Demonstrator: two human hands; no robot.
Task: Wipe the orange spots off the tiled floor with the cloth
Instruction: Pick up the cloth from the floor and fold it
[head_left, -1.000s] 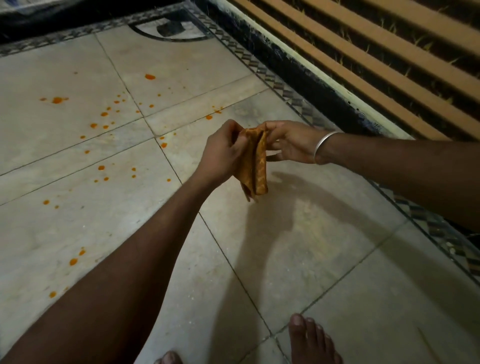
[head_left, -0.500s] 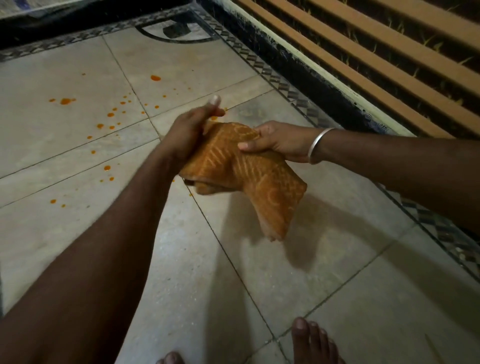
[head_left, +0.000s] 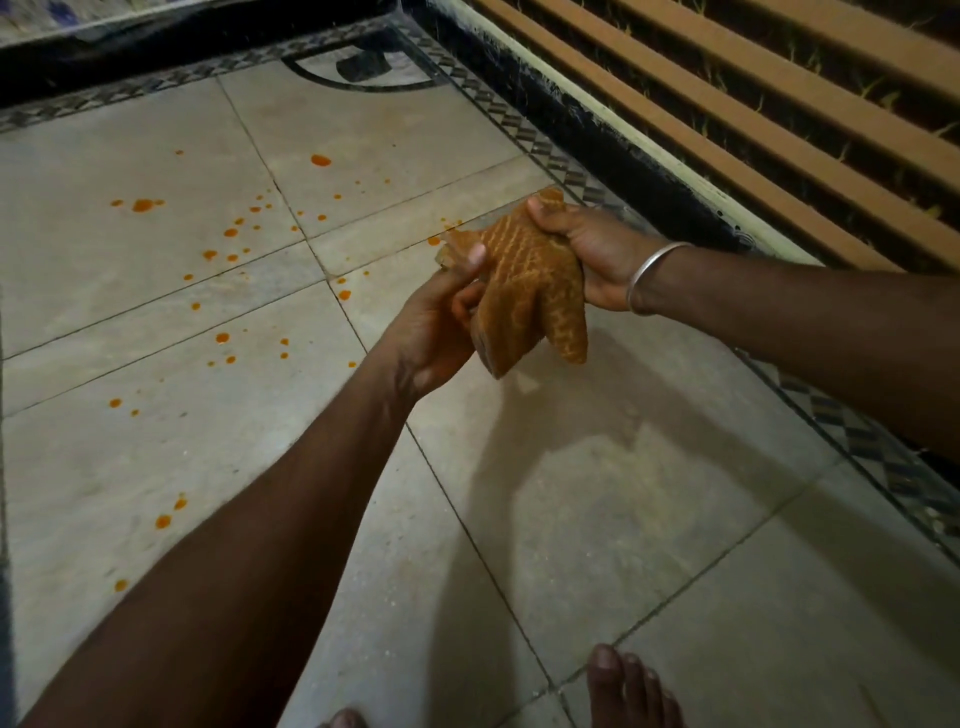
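An orange patterned cloth (head_left: 524, 291) hangs bunched in the air between both hands, above the floor. My left hand (head_left: 431, 332) grips its lower left part with the thumb on top. My right hand (head_left: 592, 254), with a metal bangle at the wrist, grips the cloth's upper right end. Several orange spots (head_left: 228, 234) lie scattered over the pale tiled floor (head_left: 597, 493) to the left of the hands, with a larger one (head_left: 320, 160) farther back.
A dark patterned border strip (head_left: 550, 150) and a raised ledge with brown slats (head_left: 753, 130) run along the right side. My bare foot (head_left: 628, 686) stands at the bottom edge, with another toe (head_left: 345, 719) to its left.
The cloth, spread wide half a second ago, is now gathered into a bunch. My left hand has dropped lower and turned palm up under it.
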